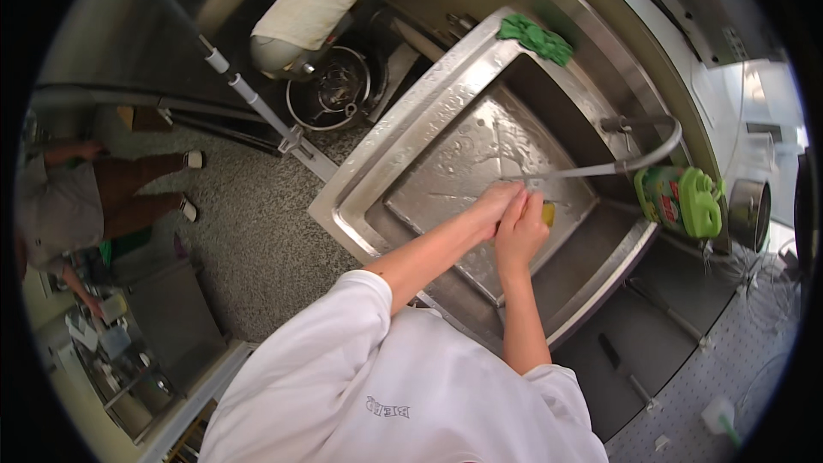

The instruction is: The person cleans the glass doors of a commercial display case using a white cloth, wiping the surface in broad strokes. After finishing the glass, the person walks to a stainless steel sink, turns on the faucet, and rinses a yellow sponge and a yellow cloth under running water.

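Note:
My left hand (496,204) and my right hand (524,225) are pressed together over the basin of a stainless steel sink (443,141). Water from the curved metal faucet (649,157) runs down at my fingers. A yellow thing (548,213), perhaps a sponge, shows past the right side of my right hand. Most of it is hidden by my hands, and I cannot tell whether either hand grips it. The sink floor is wet, with water spread across it.
Green rubber gloves (535,38) lie on the sink's far corner. A green detergent jug (678,202) stands at the right rim. Left of the sink are a cloth-covered stand mixer (308,13) and a metal bowl (299,112). Another person (83,199) stands farther left by a counter.

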`<move>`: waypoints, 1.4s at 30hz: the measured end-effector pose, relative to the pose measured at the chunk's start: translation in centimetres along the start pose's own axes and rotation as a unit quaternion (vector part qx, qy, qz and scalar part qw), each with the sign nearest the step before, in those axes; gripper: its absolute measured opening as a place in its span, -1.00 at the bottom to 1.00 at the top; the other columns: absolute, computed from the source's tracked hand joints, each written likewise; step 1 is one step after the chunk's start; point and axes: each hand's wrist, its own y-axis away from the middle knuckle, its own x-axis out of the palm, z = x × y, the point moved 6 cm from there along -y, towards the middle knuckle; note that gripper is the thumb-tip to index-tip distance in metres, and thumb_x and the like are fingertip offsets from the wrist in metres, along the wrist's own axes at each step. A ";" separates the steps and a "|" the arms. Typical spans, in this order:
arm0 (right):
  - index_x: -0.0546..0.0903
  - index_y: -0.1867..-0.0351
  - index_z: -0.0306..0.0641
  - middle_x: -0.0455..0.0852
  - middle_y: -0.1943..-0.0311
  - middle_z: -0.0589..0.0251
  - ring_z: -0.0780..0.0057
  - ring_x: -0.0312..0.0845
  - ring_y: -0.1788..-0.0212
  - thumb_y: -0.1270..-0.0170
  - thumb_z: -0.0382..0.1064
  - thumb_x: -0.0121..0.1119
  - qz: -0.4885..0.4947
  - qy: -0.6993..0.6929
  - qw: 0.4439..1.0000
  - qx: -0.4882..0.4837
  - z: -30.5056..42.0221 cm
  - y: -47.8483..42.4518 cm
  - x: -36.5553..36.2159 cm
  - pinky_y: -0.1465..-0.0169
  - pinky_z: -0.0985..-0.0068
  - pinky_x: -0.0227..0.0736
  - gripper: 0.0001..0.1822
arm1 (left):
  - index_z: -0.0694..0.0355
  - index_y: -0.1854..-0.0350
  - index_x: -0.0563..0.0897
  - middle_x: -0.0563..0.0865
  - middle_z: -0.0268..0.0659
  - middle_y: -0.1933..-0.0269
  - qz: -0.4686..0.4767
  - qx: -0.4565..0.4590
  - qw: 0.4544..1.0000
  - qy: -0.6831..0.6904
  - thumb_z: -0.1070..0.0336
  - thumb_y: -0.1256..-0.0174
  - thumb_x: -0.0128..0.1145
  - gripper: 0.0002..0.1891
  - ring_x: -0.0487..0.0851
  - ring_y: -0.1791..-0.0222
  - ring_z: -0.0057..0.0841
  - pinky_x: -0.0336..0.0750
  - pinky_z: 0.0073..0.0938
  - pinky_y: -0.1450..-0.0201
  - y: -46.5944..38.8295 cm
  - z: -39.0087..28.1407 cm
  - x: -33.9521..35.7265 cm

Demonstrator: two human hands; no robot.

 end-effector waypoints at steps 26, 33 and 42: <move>0.53 0.37 -0.22 0.57 0.69 0.00 0.02 0.59 0.59 -0.40 -0.14 0.07 -0.068 0.060 0.995 0.038 -5.6 -3.2 -1.0 0.49 0.18 0.40 -0.77 | 0.10 0.21 0.58 0.59 -0.46 0.47 0.025 -0.091 0.995 -0.040 -0.09 -0.53 -0.09 -0.63 0.38 0.72 -0.69 0.16 -0.62 0.76 1.7 0.7 3.2; 0.56 0.25 -0.26 0.65 0.37 0.29 0.55 0.54 0.36 -0.53 -0.03 -0.02 0.034 -0.447 0.850 0.276 -13.2 -4.4 -0.1 0.19 0.52 0.46 -0.66 | 0.21 0.05 0.56 0.64 -0.40 0.33 0.050 -0.045 0.973 -0.221 0.04 -0.46 0.11 -0.69 0.44 0.55 -0.77 0.18 -0.68 0.65 3.9 -3.9 1.8; 0.54 0.16 -0.23 0.64 0.51 0.26 0.34 0.59 0.49 -0.51 -0.07 0.00 0.016 -0.368 0.925 0.095 -6.1 -3.8 -2.5 0.36 0.40 0.45 -0.74 | 0.19 0.03 0.55 0.64 -0.42 0.28 -0.040 0.030 0.991 -0.125 0.14 -0.43 0.17 -0.74 0.53 0.43 -0.72 0.41 -0.61 0.48 2.5 -5.5 1.0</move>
